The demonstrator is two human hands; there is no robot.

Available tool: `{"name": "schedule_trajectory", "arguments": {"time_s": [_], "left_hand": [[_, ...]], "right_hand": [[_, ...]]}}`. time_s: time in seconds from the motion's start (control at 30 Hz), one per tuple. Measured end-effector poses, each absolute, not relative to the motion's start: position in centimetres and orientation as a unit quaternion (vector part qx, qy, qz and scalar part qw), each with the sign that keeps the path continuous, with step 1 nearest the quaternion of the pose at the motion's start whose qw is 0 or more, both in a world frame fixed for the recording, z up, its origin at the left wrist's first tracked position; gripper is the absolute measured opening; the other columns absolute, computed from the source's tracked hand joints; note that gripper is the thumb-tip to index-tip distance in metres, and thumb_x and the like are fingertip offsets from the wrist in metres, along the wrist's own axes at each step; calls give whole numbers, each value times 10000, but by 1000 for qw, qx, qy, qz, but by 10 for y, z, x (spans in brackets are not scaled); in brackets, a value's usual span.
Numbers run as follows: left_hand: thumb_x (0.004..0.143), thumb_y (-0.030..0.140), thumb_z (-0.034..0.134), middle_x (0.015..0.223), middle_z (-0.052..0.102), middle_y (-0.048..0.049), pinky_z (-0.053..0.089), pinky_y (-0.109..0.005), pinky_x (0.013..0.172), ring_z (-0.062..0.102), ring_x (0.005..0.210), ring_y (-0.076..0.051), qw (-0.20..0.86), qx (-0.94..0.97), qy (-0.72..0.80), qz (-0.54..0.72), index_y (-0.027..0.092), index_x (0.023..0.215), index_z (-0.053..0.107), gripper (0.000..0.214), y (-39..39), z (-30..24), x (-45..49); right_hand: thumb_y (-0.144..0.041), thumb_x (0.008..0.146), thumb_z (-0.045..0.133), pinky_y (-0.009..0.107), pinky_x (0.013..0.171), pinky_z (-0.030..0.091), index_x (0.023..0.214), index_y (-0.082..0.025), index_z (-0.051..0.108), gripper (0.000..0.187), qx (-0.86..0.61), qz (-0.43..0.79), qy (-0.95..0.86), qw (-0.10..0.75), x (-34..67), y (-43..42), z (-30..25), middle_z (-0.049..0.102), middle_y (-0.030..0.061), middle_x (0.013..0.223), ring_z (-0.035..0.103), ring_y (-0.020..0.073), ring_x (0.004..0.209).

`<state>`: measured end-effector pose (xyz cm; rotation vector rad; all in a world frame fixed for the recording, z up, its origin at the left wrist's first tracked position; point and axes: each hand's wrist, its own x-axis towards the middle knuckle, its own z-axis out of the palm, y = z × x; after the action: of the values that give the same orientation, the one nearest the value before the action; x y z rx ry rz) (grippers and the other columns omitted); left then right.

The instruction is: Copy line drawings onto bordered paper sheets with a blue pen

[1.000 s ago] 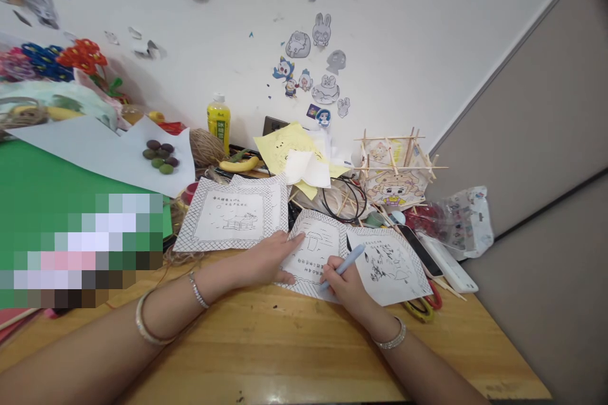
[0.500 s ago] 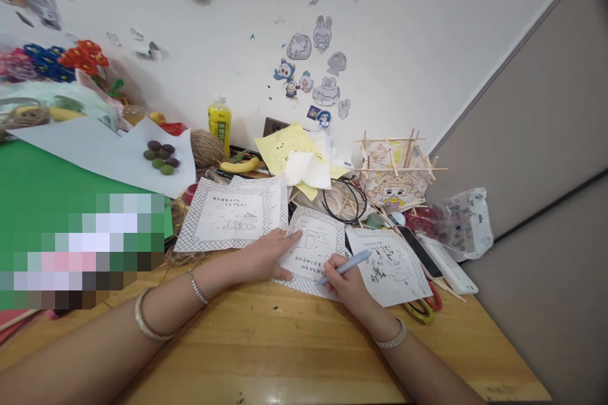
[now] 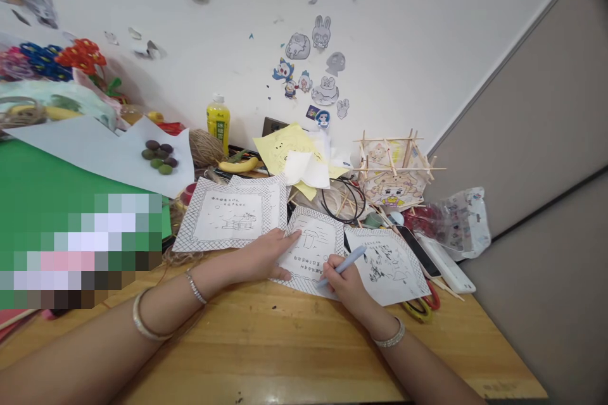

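My right hand [image 3: 342, 276] is closed round a light blue pen [image 3: 352, 258], its tip down at the lower border of the middle drawing sheet [image 3: 308, 252]. That sheet carries a line drawing, handwriting and a hatched border. My left hand [image 3: 268, 257] lies flat on the sheet's left side, thumb and fingers spread. Left of it lies another bordered drawing [image 3: 232, 218] of a building, overlapping a further sheet. On the right, a third drawing [image 3: 389, 269] with dark ink marks sits partly behind my right hand.
Behind the sheets stand a yellow bottle [image 3: 218, 123], a banana [image 3: 238, 165], yellow paper [image 3: 285, 145] and a stick-framed lantern [image 3: 393, 171]. A phone [image 3: 420, 250], a white device [image 3: 449, 266] and scissors handles [image 3: 418, 311] lie right. Green board [image 3: 71, 171] and dark fruit [image 3: 160, 157] are left.
The whole view has shifted very slightly. The pen leans a little differently in my right hand, its upper end a bit lower and further left. My left hand stays on the sheet.
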<state>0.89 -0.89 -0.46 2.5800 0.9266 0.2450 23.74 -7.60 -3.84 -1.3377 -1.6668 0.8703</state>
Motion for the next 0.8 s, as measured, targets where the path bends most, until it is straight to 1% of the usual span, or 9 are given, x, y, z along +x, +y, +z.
{"name": "schedule_trajectory", "arguments": {"time_s": [0.07, 0.13, 0.3, 0.4, 0.53, 0.63, 0.7, 0.8], "left_hand": [[775, 452, 613, 1143, 536, -134, 404, -337, 866, 500, 1064, -297, 193, 920, 328, 92, 162, 1473, 215, 854, -9, -5, 9], [770, 455, 619, 1135, 538, -136, 406, -340, 863, 499, 1061, -300, 194, 919, 329, 94, 157, 1471, 224, 858, -8, -5, 9], [756, 411, 647, 1161, 521, -171, 399, -349, 888, 484, 1076, -308, 205, 915, 338, 77, 96, 1469, 219, 889, -10, -3, 10], [758, 417, 647, 1169, 522, -165, 396, -348, 888, 487, 1086, -315, 208, 914, 339, 79, 111, 1467, 222, 882, -10, -2, 10], [765, 434, 634, 1176, 519, -158, 397, -346, 885, 489, 1098, -318, 202, 916, 340, 76, 127, 1468, 216, 874, -9, -3, 10], [763, 415, 639, 1171, 519, -156, 400, -342, 884, 492, 1094, -311, 197, 917, 340, 75, 125, 1468, 215, 872, -9, -2, 10], [760, 404, 643, 1166, 519, -154, 402, -338, 884, 498, 1086, -305, 196, 917, 340, 76, 126, 1468, 217, 872, -9, -2, 9], [766, 413, 633, 1167, 521, -149, 405, -340, 880, 504, 1080, -303, 194, 917, 341, 79, 139, 1471, 214, 865, -8, -2, 7]], "right_hand": [[-372, 819, 486, 227, 442, 311, 541, -229, 371, 333, -532, 350, -654, 407, 237, -76, -38, 399, -60, 447, 384, 105, 437], [-377, 812, 488, 229, 446, 312, 548, -230, 376, 322, -536, 351, -650, 408, 237, -76, -38, 416, -58, 445, 392, 108, 438], [-340, 799, 483, 232, 448, 313, 532, -225, 410, 300, -536, 343, -659, 402, 237, -76, -37, 420, -51, 443, 408, 117, 445], [-310, 782, 483, 234, 450, 324, 520, -220, 420, 284, -535, 348, -655, 404, 237, -76, -37, 471, -31, 481, 431, 122, 467], [-312, 774, 486, 238, 467, 341, 523, -220, 428, 274, -540, 348, -649, 408, 238, -76, -39, 464, -35, 468, 444, 129, 479], [-306, 762, 495, 243, 502, 366, 515, -213, 450, 268, -535, 342, -659, 403, 238, -76, -38, 502, -18, 504, 483, 141, 537], [-325, 771, 490, 240, 477, 354, 527, -219, 425, 274, -536, 362, -643, 409, 238, -77, -36, 512, -19, 507, 464, 131, 502], [-365, 792, 495, 233, 442, 324, 542, -231, 390, 302, -539, 373, -627, 421, 236, -78, -32, 452, -47, 460, 409, 113, 438]]}}
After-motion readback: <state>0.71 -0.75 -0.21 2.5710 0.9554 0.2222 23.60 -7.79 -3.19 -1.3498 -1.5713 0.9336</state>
